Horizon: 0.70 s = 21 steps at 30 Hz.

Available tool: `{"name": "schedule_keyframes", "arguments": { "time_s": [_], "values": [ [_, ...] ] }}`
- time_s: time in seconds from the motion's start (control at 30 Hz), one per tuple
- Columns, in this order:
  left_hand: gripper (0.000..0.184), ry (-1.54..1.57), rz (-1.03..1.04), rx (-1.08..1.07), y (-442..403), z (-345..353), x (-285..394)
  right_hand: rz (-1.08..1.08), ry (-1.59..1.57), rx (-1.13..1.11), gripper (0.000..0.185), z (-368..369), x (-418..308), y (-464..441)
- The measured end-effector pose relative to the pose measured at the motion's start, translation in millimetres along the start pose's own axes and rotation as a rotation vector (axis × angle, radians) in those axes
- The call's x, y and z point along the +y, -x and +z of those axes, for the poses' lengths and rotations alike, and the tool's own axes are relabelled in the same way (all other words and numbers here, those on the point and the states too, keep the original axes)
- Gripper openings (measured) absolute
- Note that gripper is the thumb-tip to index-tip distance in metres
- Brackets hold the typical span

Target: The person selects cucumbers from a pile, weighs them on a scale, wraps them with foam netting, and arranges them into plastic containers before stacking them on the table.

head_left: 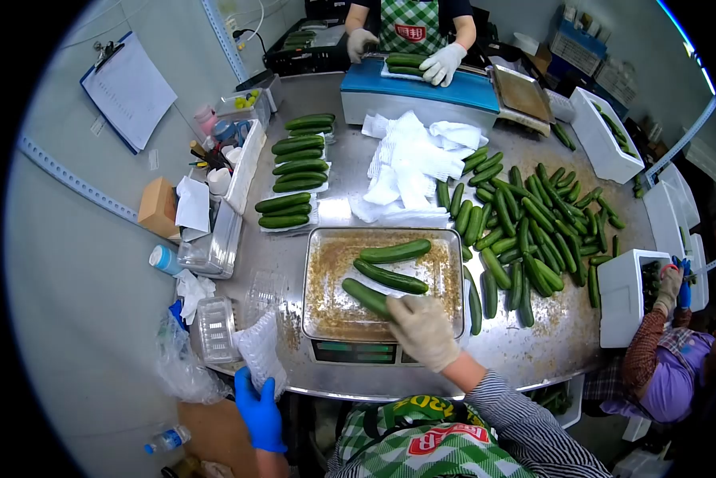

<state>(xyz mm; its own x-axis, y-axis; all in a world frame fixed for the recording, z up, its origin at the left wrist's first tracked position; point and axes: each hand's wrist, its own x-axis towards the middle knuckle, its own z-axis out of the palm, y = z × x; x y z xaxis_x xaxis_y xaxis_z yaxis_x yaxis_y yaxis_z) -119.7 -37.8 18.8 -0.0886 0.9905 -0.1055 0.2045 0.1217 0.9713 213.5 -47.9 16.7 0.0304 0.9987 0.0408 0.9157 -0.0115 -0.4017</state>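
Observation:
My right hand point(425, 328), in a pale glove, is closed around the near end of a cucumber point(366, 299) over the metal pan of a weighing scale point(322, 319). Two more cucumbers, an upper one point(395, 252) and a middle one point(390, 276), lie in the pan, with a bit of white showing beneath. In a blue glove, my left hand point(260, 410) pinches a white, textured pad-like piece point(260, 350) at the table's front left edge. Whether a clear tray sits under that piece I cannot tell. The scale's display point(354, 352) faces me.
A large cucumber pile point(533, 231) covers the right side. Packed cucumber trays point(286, 211) line the left, near white pads point(409, 167) and clear containers point(217, 331). Across the table a co-worker point(445, 64) handles cucumbers at a blue-topped machine point(421, 92). Another person point(661, 358) reaches into a foam box point(621, 299).

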Motion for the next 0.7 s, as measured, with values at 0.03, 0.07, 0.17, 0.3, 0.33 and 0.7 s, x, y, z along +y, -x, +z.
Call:
{"name": "schedule_keyframes", "arguments": {
  "time_s": [0.03, 0.07, 0.17, 0.3, 0.33, 0.7],
  "values": [
    [0.042, -0.097, 0.043, -0.004, 0.3, -1.4, -2.5, -0.128, 0.122, 0.094, 0.059, 15.6, -4.9, 1.9],
    [0.041, -0.196, 0.085, -0.006, 1.1, -3.1, -4.5, -0.109, 0.210, 0.148, 0.065, 26.6, -6.9, 0.6],
    [0.040, -0.376, 0.179, 0.017, -0.7, -12.7, -10.2, 0.028, 0.272, 0.162, 0.075, 6.5, -20.1, -15.6],
    [0.039, -0.485, 0.281, 0.026, -1.4, -19.0, -16.3, 0.153, 0.159, -0.155, 0.097, -6.1, -3.3, -46.9],
    [0.038, -0.526, 0.341, 0.028, -1.8, -16.7, -16.1, 0.126, 0.185, -0.173, 0.096, -5.9, -3.6, -51.0],
    [0.040, -0.845, 0.891, -0.094, -47.3, 33.2, -11.7, 0.242, -1.374, -0.099, 0.091, 5.7, 62.4, 3.5]
  ]
}}
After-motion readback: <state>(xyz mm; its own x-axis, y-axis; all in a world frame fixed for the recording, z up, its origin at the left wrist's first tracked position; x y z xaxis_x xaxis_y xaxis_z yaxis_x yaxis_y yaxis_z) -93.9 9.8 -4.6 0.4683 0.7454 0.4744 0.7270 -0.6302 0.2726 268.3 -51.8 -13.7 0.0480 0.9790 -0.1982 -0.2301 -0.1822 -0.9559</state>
